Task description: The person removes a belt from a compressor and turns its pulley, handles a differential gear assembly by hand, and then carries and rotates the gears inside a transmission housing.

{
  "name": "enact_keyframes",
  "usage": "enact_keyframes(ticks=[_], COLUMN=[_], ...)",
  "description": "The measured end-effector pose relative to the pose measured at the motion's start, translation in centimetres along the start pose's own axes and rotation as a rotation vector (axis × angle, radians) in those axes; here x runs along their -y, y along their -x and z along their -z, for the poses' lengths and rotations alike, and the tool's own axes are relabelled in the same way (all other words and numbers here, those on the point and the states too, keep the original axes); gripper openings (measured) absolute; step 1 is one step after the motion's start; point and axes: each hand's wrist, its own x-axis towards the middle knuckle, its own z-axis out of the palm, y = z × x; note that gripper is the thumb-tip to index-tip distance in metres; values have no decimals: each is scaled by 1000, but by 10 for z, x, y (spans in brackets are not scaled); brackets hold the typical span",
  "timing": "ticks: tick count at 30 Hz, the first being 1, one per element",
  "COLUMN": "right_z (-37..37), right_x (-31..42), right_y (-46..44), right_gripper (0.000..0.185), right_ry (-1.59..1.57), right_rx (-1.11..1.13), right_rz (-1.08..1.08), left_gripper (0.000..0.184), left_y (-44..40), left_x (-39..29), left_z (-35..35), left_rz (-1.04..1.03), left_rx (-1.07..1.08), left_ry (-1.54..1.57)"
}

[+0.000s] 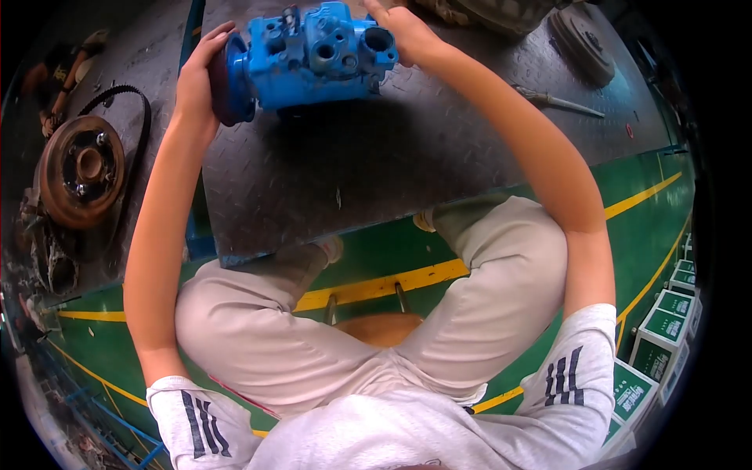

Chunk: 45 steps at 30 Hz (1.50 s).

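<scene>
A blue-painted pump-like unit (pixel 313 78) with several round ports and bolt holes is at the far part of the plate-topped workbench (pixel 313 188). On its left end sits a round wheel or pulley (pixel 235 78), blue with a dark rim. My left hand (pixel 200 70) is wrapped round that rim, thumb along the top edge. At the opposite end my right hand (pixel 411 35) grips the casing beside a large port; some of its fingers are hidden behind it. A shadow lies under the unit, and I cannot tell whether it touches the bench.
On the left bench lie a rusty pulley wheel (pixel 82 172) and a black toothed belt (pixel 141 102). A long metal tool (pixel 560 102), a red ring (pixel 630 131) and a grey disc (pixel 583 47) are at right. Another person's arm (pixel 66 90) shows upper left. Green-white boxes (pixel 662 325) line the floor.
</scene>
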Motion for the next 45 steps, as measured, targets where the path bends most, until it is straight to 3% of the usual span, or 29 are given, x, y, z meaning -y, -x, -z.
enact_keyframes(ticks=[2,3,11,13,14,15,16,18,19,20,26,28,32,33,34,36,38,45], right_z=[25,28,55,57,52,56,61,61,60,76,79,85,74,77,71,50,40,38], right_x=[28,30,32,25,26,19,24,44,59,83,99,111,91,89,79,58,50,51], right_y=[13,12,-12,-23,-31,-27,-30,-27,-18,-9,-7,-4,-36,-46,-58,-74,-81,-99], right_gripper=[72,69,64,68,69,71,74,75,74,71,71,71,70,68,68,65,62,53], right_ry=[-499,-536,-385,-410,-539,-1097,-1280,-839,-684,-404,-279,-234,-82,-132,-130,-78,-58,-9], right_rx=[233,245,247,240,147,252,356,292,215,166,6,28,37,151,146,120,84,198], right_rz=[-484,-535,-296,-247,-105,-391,-395,-240,-63,-143,115,109,66,17,24,77,153,-27], left_gripper=[59,57,55,48,48,50,52,51,51,51,52,42,40,39,39,51,50,47], left_y=[-14,-14,-30,-37,-38,-40,-42,-46,-48,-50,-55,-68,-79,-91,-93,-98,-100,-102], left_x=[10,9,8,11,11,10,9,12,12,13,8,6,12,19,24,33,36,42], left_z=[1,-2,-4,-5,-4,-3,-1,0,2,3,-6,-8,-9,-4,-1,3,2,2], left_rz=[-99,-77,-29,-118,-117,-85,-55,-79,-109,-123,-103,-62,-255,-283,-292,-318,-323,-329], left_rx=[61,32,51,43,43,62,80,88,95,112,62,206,255,249,247,187,171,132], left_ry=[-37,-58,-46,-71,-70,-67,-63,-89,-120,-119,-199,216,187,188,188,-112,-109,-73])
